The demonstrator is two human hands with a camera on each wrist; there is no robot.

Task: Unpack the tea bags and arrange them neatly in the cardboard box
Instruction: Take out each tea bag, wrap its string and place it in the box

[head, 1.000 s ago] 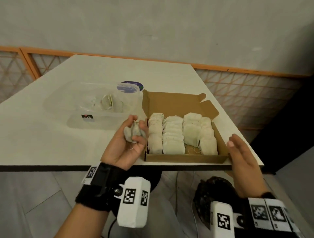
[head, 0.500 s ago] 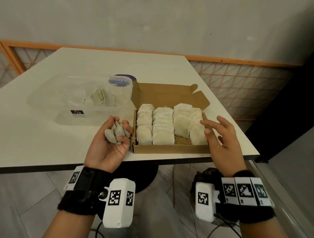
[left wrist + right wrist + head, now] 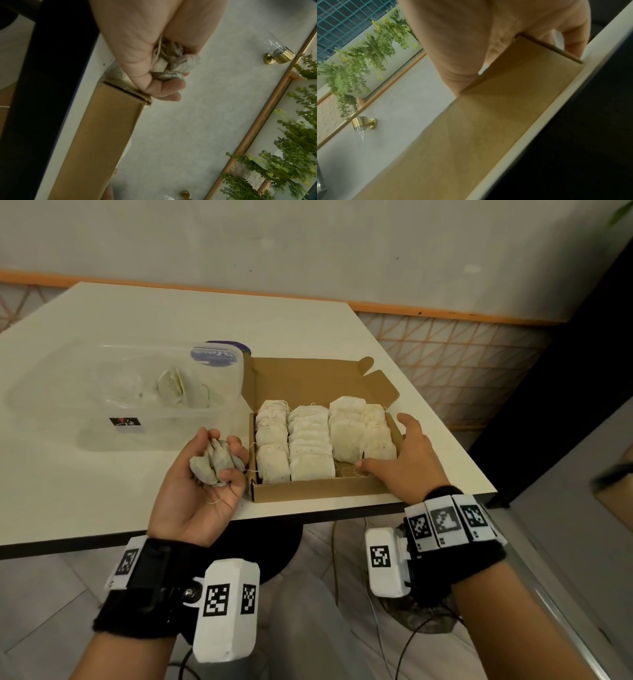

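Note:
An open cardboard box [image 3: 308, 491] sits near the table's front edge, with rows of flat tea bags [image 3: 311, 440] lined up inside. Just left of the box, my left hand [image 3: 219, 457] lies palm up and grips a crumpled bunch of tea bags [image 3: 205, 467]. The left wrist view shows that bunch [image 3: 171, 63] in my curled fingers [image 3: 164, 86] beside the box corner [image 3: 102, 135]. My right hand [image 3: 387, 445] grips the box's near right corner, thumb inside and fingers along the outer right wall. In the right wrist view the hand [image 3: 471, 40] straddles that box wall [image 3: 488, 115].
A clear plastic container [image 3: 120, 395] with a few tea bags [image 3: 174, 385] stands left of the box, a purple-labelled lid [image 3: 219, 356] behind it. The box's lid flap [image 3: 308, 378] stands open at the back. The table edge [image 3: 102, 537] runs under my wrists.
My right hand came in from beyond the table's right edge and took hold of the box's near right corner. The left hand kept its bunch of tea bags beside the box.

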